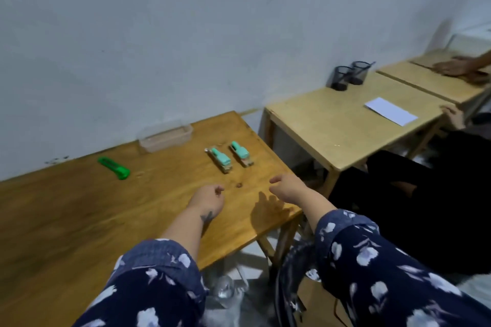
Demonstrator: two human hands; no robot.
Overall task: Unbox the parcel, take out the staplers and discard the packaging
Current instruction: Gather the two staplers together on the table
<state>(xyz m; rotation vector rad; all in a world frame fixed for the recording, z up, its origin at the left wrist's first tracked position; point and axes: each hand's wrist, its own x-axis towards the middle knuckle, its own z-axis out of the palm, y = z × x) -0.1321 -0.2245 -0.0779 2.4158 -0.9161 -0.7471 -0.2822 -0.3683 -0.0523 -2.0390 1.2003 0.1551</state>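
Note:
Two mint-green staplers lie side by side on the wooden table (pixel 79 215), one (pixel 219 159) on the left and one (pixel 241 153) on the right, near its right end. My left hand (pixel 210 198) hovers just in front of them with fingers curled loosely and nothing in it. Over the table's right edge, my right hand (pixel 288 188) is held empty, its fingers pointing left and casting a shadow on the wood. No parcel or box is on the table.
A green utility knife (pixel 114 168) lies to the left. A clear plastic tray (pixel 166 137) sits by the wall. Crumpled clear packaging (pixel 225 291) lies on the floor under the table edge. Lighter tables (pixel 332 127) stand to the right with two black pen cups (pixel 348 75), white paper (pixel 390 111) and another person's hand (pixel 457 66).

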